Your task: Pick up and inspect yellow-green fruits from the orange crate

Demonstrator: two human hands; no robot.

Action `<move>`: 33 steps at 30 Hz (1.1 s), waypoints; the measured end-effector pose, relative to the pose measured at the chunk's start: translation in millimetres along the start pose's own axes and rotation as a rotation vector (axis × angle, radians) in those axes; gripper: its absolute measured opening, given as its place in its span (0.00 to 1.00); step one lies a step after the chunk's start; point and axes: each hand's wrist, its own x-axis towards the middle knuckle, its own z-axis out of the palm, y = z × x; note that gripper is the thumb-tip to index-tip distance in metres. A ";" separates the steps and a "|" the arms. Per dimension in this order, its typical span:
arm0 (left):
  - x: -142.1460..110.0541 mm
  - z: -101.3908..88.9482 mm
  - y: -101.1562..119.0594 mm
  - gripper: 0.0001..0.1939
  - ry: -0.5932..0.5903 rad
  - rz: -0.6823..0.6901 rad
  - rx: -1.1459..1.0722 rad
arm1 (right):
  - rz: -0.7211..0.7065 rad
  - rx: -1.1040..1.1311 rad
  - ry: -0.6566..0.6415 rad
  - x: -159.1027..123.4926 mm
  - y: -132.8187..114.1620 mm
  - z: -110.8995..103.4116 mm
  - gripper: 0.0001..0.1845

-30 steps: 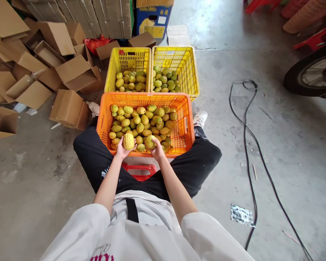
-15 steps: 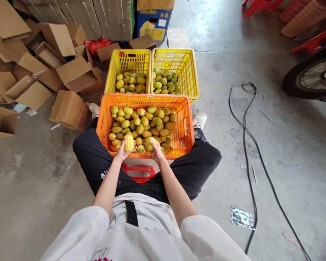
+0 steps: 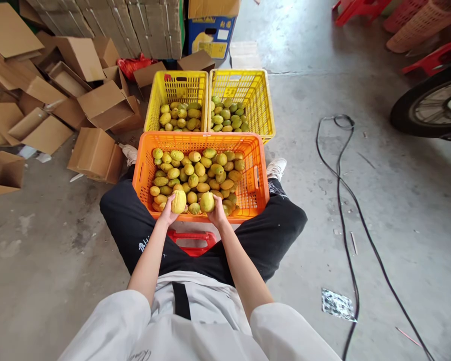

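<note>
My left hand (image 3: 168,212) is closed around a ridged yellow fruit (image 3: 179,201), which looks like a lemon or small melon. In my right hand (image 3: 218,212) is a rounder yellow-green fruit (image 3: 207,202), with the fingers wrapped round its right side. Both hands are over the near rim of an orange plastic crate (image 3: 262,180) between my legs. Many yellow, green and orange-tinged fruits (image 3: 193,180) of the same sort lie loose in the crate, mostly at its left and middle.
Behind the orange crate stand a left yellow crate (image 3: 150,100) and a right yellow crate (image 3: 261,95), both partly filled with fruit. Cardboard boxes (image 3: 101,103) pile up at the left. A black cable (image 3: 338,175) runs along the floor at right, near a wheel (image 3: 417,108).
My right hand has turned its fruit slightly, so more of the fruit's face shows. Both hands stay over the crate's near edge. The camera view has shifted a little.
</note>
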 end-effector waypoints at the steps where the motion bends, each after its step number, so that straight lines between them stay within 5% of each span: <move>1: -0.5 1.0 0.5 0.09 0.006 -0.009 0.001 | 0.011 -0.003 0.003 -0.6 -0.6 0.6 0.14; 13: 0.4 -0.2 2.9 0.14 -0.008 -0.048 -0.007 | -0.179 -0.100 -0.027 -10.6 1.7 4.3 0.23; 33: 3.8 -3.6 0.5 0.20 -0.050 -0.094 -0.048 | 0.016 -0.114 -0.094 -6.8 0.6 0.9 0.22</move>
